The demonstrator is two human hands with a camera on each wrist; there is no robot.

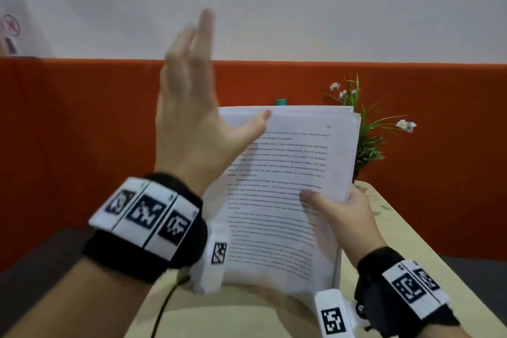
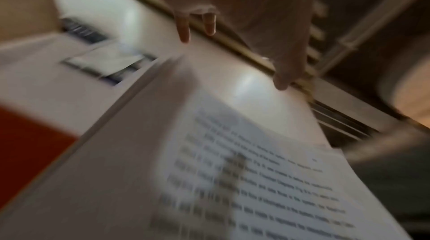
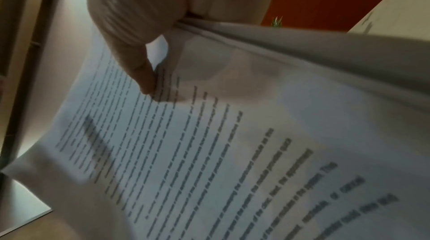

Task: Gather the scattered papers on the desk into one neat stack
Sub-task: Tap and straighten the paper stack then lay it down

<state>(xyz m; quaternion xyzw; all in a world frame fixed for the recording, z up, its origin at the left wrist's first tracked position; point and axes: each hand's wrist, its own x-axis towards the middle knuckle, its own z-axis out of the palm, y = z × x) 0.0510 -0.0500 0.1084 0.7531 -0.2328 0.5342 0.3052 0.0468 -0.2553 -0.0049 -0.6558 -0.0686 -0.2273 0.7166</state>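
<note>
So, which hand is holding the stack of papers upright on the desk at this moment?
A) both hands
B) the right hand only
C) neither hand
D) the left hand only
B: the right hand grips the stack of papers at its right edge, thumb on the front page, while the left hand is raised beside it with straight fingers, gripping nothing.

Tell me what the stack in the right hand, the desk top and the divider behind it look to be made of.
Stack: thin matte white printer paper; it bends and shows printed text. The right hand grips its edge.
Desk: pale beige, smooth, probably laminate or wood; too blurred to be sure.
Divider: orange, matte and without glare, likely fabric-covered.
</note>
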